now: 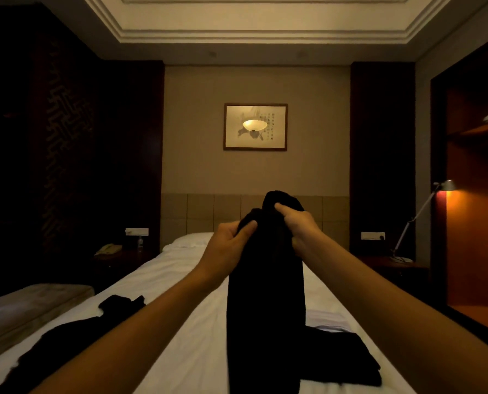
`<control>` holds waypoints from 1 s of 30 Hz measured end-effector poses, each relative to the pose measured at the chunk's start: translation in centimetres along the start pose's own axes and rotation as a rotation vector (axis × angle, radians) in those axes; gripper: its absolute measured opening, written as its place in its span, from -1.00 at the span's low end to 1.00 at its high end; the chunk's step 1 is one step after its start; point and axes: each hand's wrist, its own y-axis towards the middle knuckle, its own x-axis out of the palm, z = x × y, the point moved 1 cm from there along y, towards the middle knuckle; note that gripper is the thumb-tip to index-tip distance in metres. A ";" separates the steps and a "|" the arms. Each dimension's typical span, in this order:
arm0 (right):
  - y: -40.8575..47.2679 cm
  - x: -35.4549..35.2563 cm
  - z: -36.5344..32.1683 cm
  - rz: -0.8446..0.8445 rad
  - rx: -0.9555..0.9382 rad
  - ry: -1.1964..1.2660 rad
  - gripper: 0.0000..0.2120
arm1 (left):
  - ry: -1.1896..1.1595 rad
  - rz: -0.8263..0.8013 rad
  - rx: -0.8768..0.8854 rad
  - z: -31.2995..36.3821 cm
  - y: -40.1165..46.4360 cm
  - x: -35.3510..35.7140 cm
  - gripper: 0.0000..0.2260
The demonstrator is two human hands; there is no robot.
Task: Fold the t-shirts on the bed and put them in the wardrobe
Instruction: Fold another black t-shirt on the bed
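Both hands clutch the top of a black cloth t-shirt [265,294] held up over the white-sheeted bed [197,336]: left hand [225,248] and right hand [299,227] pinching bunched fabric. Its folds vanish in the dimness. Below the left hand lies another dark t-shirt [66,345]; beyond the right, an orange-lit open wardrobe [470,223]. The framed picture's [255,127] writing is unreadable.

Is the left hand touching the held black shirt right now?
Touching. The head view shows the left hand gripping the top of the black shirt, thumb pressed over the fabric; the right hand grips it too.
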 end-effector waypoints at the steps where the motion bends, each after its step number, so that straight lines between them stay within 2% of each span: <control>1: 0.0 -0.4 0.0 -0.025 0.024 -0.014 -0.74 | -0.039 0.026 -0.014 0.1 0.4 -0.5 -0.77; 4: 0.4 -2.0 0.3 -0.083 0.082 -0.064 -0.68 | -0.171 0.131 -0.086 1.3 1.9 -2.4 -0.80; 8: 0.8 -3.6 0.4 -0.121 0.014 -0.182 -0.76 | -0.185 0.254 -0.167 2.8 3.9 -5.2 -0.75; 12: 0.5 -4.5 -0.1 -0.334 -0.013 -0.416 -0.74 | -0.237 0.249 -0.254 3.6 5.2 -7.3 -0.70; 14: 0.6 -4.6 -0.2 -0.410 -0.023 -0.549 -0.66 | -0.258 0.243 -0.280 4.2 5.5 -7.8 -0.68; 17: 1.0 -4.0 0.1 -0.405 -0.087 -0.709 -0.41 | -0.297 0.223 -0.269 5.0 6.0 -7.9 -0.68; 20: 0.5 -2.5 0.6 -0.474 -0.184 -0.685 -0.30 | -0.318 0.192 -0.259 5.7 6.1 -7.2 -0.66; 24: -1.3 0.4 1.6 -0.683 -0.229 -0.442 -0.55 | -0.298 0.126 -0.266 6.1 6.1 -5.8 -0.66; 27: -1.7 1.8 3.1 -0.696 -0.280 -0.401 -0.67 | -0.290 0.087 -0.264 6.3 6.1 -5.6 -0.64; 30: -1.4 1.2 4.1 -0.717 -0.234 -0.433 -0.72 | -0.297 0.130 -0.260 6.5 6.2 -6.5 -0.64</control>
